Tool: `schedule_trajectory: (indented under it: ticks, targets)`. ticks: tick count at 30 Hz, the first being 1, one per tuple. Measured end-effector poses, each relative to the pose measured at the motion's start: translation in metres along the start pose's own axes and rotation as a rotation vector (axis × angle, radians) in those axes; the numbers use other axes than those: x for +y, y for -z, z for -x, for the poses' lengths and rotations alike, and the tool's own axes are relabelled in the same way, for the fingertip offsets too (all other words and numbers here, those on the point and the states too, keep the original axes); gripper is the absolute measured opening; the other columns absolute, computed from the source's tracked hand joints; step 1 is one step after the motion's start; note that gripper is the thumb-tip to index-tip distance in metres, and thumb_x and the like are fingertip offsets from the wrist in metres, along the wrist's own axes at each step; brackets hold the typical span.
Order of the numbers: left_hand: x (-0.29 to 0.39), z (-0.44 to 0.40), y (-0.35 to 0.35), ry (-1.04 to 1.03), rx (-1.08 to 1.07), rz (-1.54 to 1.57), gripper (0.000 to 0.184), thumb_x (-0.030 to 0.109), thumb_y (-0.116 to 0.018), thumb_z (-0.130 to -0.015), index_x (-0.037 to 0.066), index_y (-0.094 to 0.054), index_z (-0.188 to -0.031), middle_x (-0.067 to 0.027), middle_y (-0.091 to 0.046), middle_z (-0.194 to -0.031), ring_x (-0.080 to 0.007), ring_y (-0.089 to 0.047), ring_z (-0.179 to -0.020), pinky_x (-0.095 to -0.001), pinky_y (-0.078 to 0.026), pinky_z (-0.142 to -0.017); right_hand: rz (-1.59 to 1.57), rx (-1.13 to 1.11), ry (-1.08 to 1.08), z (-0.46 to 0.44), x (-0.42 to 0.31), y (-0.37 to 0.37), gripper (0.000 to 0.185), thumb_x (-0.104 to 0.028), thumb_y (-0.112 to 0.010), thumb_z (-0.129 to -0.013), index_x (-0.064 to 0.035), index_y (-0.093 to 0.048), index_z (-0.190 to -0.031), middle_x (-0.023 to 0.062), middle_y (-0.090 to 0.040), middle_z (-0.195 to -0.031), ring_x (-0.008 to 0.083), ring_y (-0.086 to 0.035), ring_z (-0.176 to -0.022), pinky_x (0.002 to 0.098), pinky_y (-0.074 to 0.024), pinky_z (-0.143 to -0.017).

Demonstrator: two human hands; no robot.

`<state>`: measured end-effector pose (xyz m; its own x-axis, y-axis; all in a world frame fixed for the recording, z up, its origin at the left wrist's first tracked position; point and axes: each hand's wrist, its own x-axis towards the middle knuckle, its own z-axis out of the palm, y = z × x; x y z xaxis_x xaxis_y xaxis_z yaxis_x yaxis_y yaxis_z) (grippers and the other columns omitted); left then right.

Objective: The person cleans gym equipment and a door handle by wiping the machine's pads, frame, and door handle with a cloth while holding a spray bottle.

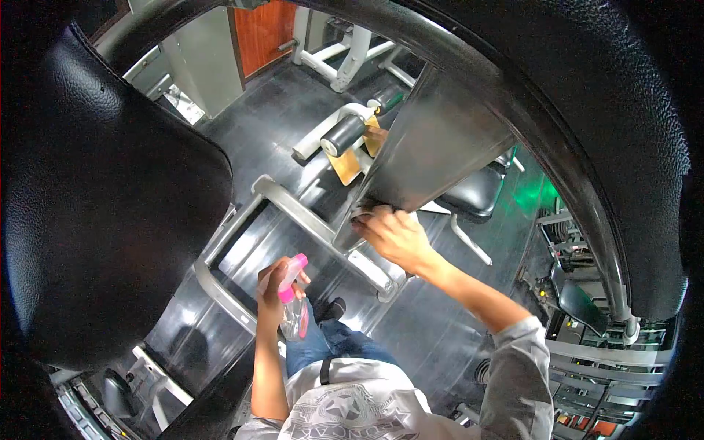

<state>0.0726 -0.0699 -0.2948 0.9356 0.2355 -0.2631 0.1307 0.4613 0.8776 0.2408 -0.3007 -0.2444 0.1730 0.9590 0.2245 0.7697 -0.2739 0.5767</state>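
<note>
My left hand [270, 287] is wrapped round a clear spray bottle [295, 317] with a pink trigger head, held in front of my legs. Against the lower end of a grey metal panel [440, 139], my right hand [397, 236] presses with bent fingers. A dark cloth [362, 213] shows at its fingertips, mostly hidden under the hand. The panel belongs to a gym machine and slopes up toward a curved dark tube [480, 62].
A black padded cushion [110, 198] looms close on the left, another pad [631, 110] on the right. Below are a silver frame [297, 213], a black roller [343, 136] and a black seat [473, 194]. More gym equipment stands around on the dark floor [249, 136].
</note>
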Motion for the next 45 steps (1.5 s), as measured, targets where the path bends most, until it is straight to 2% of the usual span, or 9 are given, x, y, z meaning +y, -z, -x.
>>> schedule_trajectory:
  ticks: [6, 11, 20, 25, 30, 32, 37, 39, 45]
  targets:
    - [0.005, 0.001, -0.013, -0.017, -0.019, -0.032, 0.054, 0.05, -0.049, -0.093, -0.002, -0.062, -0.087, -0.0131, -0.064, -0.076, -0.014, -0.058, -0.052, -0.0268, -0.049, -0.054, -0.272, 0.263, -0.331, 0.028, -0.017, -0.011, 0.039, -0.026, -0.072, -0.071, -0.0304, -0.073, -0.11, -0.0127, -0.062, -0.109, 0.0127, -0.054, -0.102, 0.0327, -0.0385, -0.085]
    - [0.01, 0.011, -0.014, -0.021, -0.022, -0.074, 0.055, 0.05, -0.049, -0.093, -0.002, -0.062, -0.087, -0.0123, -0.064, -0.076, -0.0134, -0.058, -0.053, -0.0268, -0.049, -0.054, -0.467, 0.097, -0.307, 0.067, -0.076, -0.085, 0.04, -0.025, -0.073, -0.072, -0.0287, -0.073, -0.112, -0.0138, -0.062, -0.109, 0.0125, -0.053, -0.1, 0.0326, -0.0413, -0.081]
    - [-0.013, 0.015, 0.0, 0.006, 0.071, -0.006, 0.056, 0.053, -0.05, -0.093, -0.002, -0.06, -0.092, -0.0141, -0.065, -0.079, -0.0152, -0.059, -0.055, -0.0288, -0.051, -0.055, -0.357, 0.421, -0.609, 0.02, -0.032, -0.002, 0.035, -0.018, -0.07, -0.067, -0.0288, -0.075, -0.1, -0.0102, -0.063, -0.102, 0.016, -0.053, -0.094, 0.0333, -0.0412, -0.077]
    - [-0.014, 0.016, -0.002, -0.007, 0.04, -0.004, 0.056, 0.053, -0.049, -0.094, -0.002, -0.059, -0.094, -0.0158, -0.065, -0.08, -0.0171, -0.059, -0.054, -0.0295, -0.052, -0.054, -0.45, 0.003, -0.403, 0.053, -0.09, -0.088, 0.04, -0.02, -0.066, -0.079, -0.0218, -0.069, -0.119, -0.0024, -0.066, -0.113, 0.0187, -0.056, -0.106, 0.0322, -0.044, -0.084]
    - [-0.017, 0.019, -0.005, 0.036, 0.119, 0.013, 0.058, 0.055, -0.053, -0.092, -0.002, -0.063, -0.087, -0.0135, -0.064, -0.075, -0.0137, -0.058, -0.052, -0.0272, -0.05, -0.053, -0.241, -0.304, -0.116, 0.075, -0.136, -0.157, 0.035, -0.021, -0.058, -0.083, -0.0089, -0.068, -0.115, 0.0062, -0.065, -0.118, 0.0227, -0.051, -0.123, 0.0326, -0.0393, -0.101]
    - [-0.014, 0.019, -0.003, 0.021, 0.113, 0.01, 0.058, 0.055, -0.054, -0.092, -0.002, -0.063, -0.087, -0.0133, -0.064, -0.075, -0.0137, -0.058, -0.052, -0.027, -0.05, -0.053, 0.545, -0.114, 0.141, 0.08, -0.15, -0.196, 0.033, -0.024, -0.055, -0.083, -0.0073, -0.068, -0.108, 0.0073, -0.064, -0.119, 0.0238, -0.044, -0.13, 0.0352, -0.0311, -0.108]
    - [-0.015, 0.018, 0.0, 0.007, 0.115, 0.021, 0.057, 0.054, -0.055, -0.092, -0.002, -0.064, -0.087, -0.0127, -0.064, -0.075, -0.0137, -0.058, -0.052, -0.0263, -0.049, -0.053, 0.064, -0.34, -0.045, -0.04, -0.045, -0.019, 0.025, -0.026, -0.054, -0.083, -0.0091, -0.069, -0.093, 0.0035, -0.063, -0.106, 0.0225, -0.044, -0.117, 0.0359, -0.0309, -0.098]
    - [-0.017, 0.019, 0.001, -0.009, 0.115, -0.037, 0.053, 0.047, -0.046, -0.097, -0.003, -0.061, -0.09, -0.0142, -0.066, -0.076, -0.0161, -0.059, -0.053, -0.0281, -0.049, -0.053, -0.021, -0.497, -0.056, -0.058, -0.039, -0.022, 0.018, -0.023, -0.056, -0.081, -0.0109, -0.068, -0.082, 0.002, -0.058, -0.086, 0.019, -0.046, -0.097, 0.0329, -0.0325, -0.084]
    - [-0.003, 0.023, -0.007, 0.01, 0.139, -0.049, 0.054, 0.048, -0.044, -0.097, -0.002, -0.061, -0.089, -0.0128, -0.065, -0.075, -0.0145, -0.059, -0.055, -0.0273, -0.049, -0.054, -0.086, -0.404, 0.03, -0.038, -0.088, -0.131, 0.013, -0.019, -0.058, -0.08, -0.0109, -0.068, -0.082, 0.0037, -0.059, -0.081, 0.0212, -0.05, -0.093, 0.0349, -0.0338, -0.084]
